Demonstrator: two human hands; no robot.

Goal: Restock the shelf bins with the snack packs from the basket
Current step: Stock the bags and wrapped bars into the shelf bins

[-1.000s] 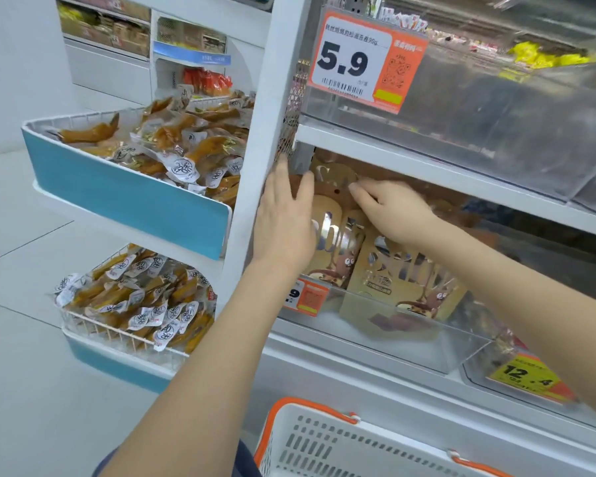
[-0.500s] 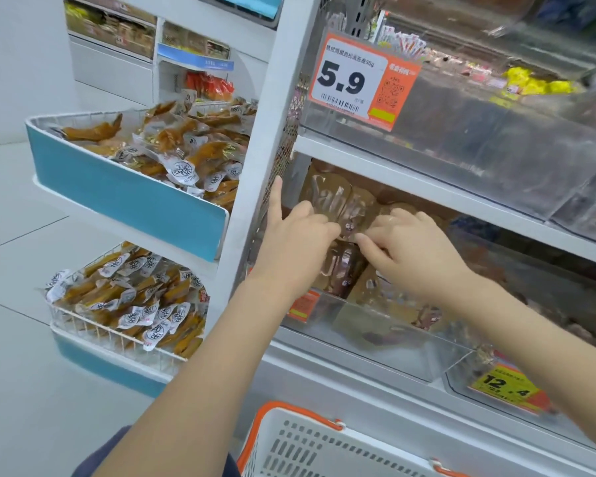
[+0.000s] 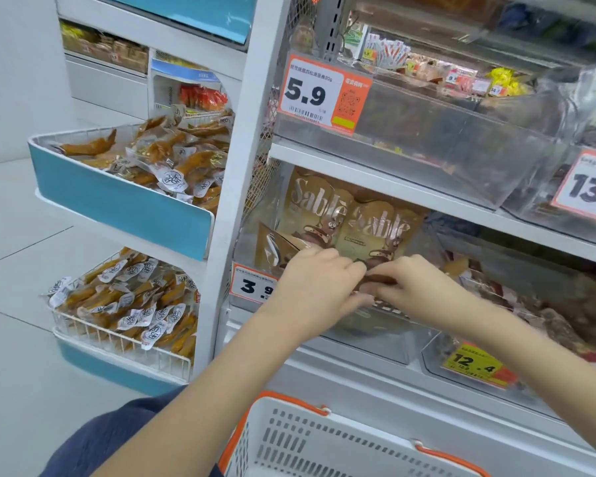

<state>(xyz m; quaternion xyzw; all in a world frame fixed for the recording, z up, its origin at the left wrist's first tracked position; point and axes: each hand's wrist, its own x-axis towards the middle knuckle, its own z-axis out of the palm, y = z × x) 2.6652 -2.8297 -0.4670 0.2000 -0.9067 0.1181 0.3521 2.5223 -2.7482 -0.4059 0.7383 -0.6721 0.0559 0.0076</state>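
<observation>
Two tan "Sablé" snack packs [image 3: 379, 225] stand upright side by side in a clear shelf bin [image 3: 369, 342] on the middle shelf. A third pack [image 3: 274, 247] leans at the bin's left end. My left hand [image 3: 315, 289] and my right hand [image 3: 420, 287] meet at the bin's front, fingers curled, pinching the dark lower edge of the right-hand pack [image 3: 375, 279]. A white basket [image 3: 310, 442] with orange handles sits below my arms; its contents are out of view.
A "3.9" price tag [image 3: 252, 287] hangs on the bin's front, with a yellow "12.4" tag [image 3: 473, 363] to the right. Above is a clear bin with a "5.9" tag [image 3: 312, 94]. Two blue-fronted trays of vacuum-packed snacks [image 3: 145, 166] stand left of the white upright post [image 3: 241, 187].
Both hands have dropped from the upper part of the packs to their lower front edge. The packs now stand upright with their fronts showing.
</observation>
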